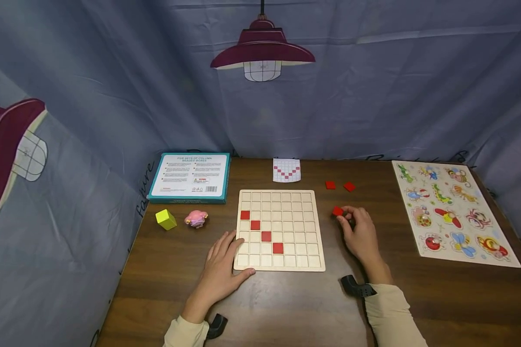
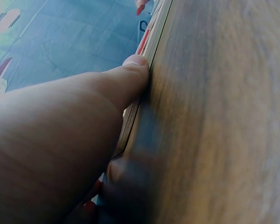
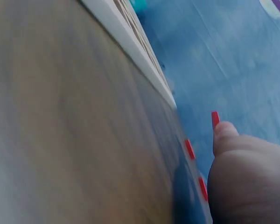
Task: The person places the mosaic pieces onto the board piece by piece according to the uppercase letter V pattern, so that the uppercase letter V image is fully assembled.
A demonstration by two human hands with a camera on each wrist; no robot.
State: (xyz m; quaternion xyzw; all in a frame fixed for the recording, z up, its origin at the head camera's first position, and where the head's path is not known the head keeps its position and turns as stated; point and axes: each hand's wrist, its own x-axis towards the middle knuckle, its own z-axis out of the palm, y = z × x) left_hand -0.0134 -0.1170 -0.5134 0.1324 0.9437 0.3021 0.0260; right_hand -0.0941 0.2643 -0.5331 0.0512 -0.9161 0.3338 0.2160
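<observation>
A square wooden grid board (image 1: 293,231) lies on the table, with several red tiles set in a diagonal from its left side down toward the middle. My left hand (image 1: 220,265) rests on the board's lower left corner, thumb along the front edge; the left wrist view shows the thumb (image 2: 135,67) against that edge. To the right of the board, my right hand (image 1: 361,233) pinches a red square tile (image 1: 337,211) between thumb and fingers. In the right wrist view this red tile stands out past the thumb, raised off the table. Two loose red tiles (image 1: 330,185) lie beyond it.
Behind the board lies a small pattern card (image 1: 286,170) with a red V. At the left are a teal-edged box (image 1: 190,177), a yellow block (image 1: 166,220) and a pink toy figure (image 1: 196,219). A puzzle board of insects (image 1: 453,212) lies at the right.
</observation>
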